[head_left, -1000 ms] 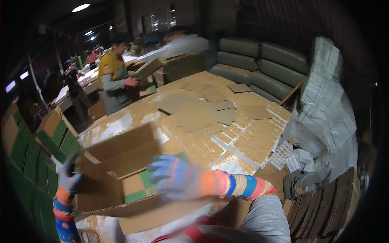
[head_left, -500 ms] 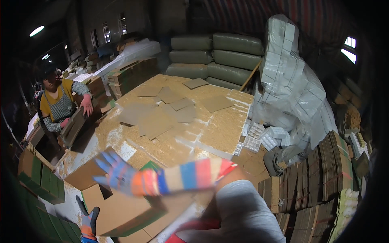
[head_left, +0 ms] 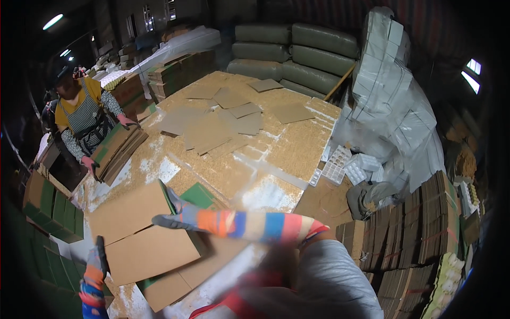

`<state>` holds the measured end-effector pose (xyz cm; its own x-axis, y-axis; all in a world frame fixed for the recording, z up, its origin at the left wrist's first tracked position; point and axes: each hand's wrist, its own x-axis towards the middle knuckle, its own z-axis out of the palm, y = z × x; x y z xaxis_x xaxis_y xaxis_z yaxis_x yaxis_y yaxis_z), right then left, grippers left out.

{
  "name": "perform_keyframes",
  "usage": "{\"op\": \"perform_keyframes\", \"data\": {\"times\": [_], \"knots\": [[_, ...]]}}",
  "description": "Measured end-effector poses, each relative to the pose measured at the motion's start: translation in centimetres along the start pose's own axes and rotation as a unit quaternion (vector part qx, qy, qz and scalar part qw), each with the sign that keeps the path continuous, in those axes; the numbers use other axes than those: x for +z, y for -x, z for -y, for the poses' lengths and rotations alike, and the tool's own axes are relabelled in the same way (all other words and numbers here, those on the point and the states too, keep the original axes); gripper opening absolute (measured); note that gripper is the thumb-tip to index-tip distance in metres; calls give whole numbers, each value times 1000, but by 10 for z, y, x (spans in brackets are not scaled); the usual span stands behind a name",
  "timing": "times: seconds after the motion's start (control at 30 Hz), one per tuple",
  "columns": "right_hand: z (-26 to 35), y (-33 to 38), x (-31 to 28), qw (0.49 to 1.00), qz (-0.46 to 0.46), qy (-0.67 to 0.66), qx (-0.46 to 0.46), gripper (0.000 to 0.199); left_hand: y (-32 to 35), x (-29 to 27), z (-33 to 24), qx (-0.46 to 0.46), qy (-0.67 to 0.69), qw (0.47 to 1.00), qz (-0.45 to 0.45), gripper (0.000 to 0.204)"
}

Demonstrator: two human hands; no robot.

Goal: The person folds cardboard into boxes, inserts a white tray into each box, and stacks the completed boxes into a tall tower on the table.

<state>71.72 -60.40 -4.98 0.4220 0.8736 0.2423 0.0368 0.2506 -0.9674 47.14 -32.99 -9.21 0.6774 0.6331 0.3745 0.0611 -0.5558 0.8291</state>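
Observation:
A brown cardboard carton (head_left: 154, 252) stands in front of me, its two wide top flaps lying nearly level with a narrow dark gap between them. My right hand (head_left: 180, 210), in a grey-and-orange glove and striped sleeve, reaches across to the carton's right end. Its thumb and fingers are spread around the end of the gap. At the opposite end, my left hand (head_left: 95, 263) rests against the carton's left edge, its dark-tipped fingers stretched upward. Neither hand grips anything. More flat cardboard (head_left: 164, 292) shows beneath the carton's near side.
Loose cardboard sheets (head_left: 223, 125) lie on the sawdust-covered table (head_left: 289, 138). A co-worker (head_left: 85, 114) holds folded cartons (head_left: 119, 154) at the left. Green-and-brown cartons (head_left: 53, 207) line the left side; bundled flat cardboard (head_left: 409, 234) stacks at the right, below plastic-wrapped white packs (head_left: 382, 80).
My right hand has come down from its sweep over the carton to the right end, and the raised far flap now lies down. My left hand moved slightly left. The co-worker's cartons tilted flatter.

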Motion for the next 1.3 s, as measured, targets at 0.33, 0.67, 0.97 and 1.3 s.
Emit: {"op": "perform_keyframes", "data": {"times": [0.33, 0.67, 0.97, 1.3], "knots": [[-106, 76, -47, 920, 15, 391, 36, 77, 101, 9, 83, -140, 328, 933, -53, 44], [-184, 31, -192, 684, -199, 701, -44, 35, -58, 33, -54, -207, 99, 964, 132, 66], [-159, 76, -284, 838, -225, 478, 139, 56, 68, 17, -60, -246, -173, 952, 47, 80], [-162, 51, -322, 867, -11, 392, 308, 96, 47, 48, -87, -239, -12, 971, -28, 64]]}}
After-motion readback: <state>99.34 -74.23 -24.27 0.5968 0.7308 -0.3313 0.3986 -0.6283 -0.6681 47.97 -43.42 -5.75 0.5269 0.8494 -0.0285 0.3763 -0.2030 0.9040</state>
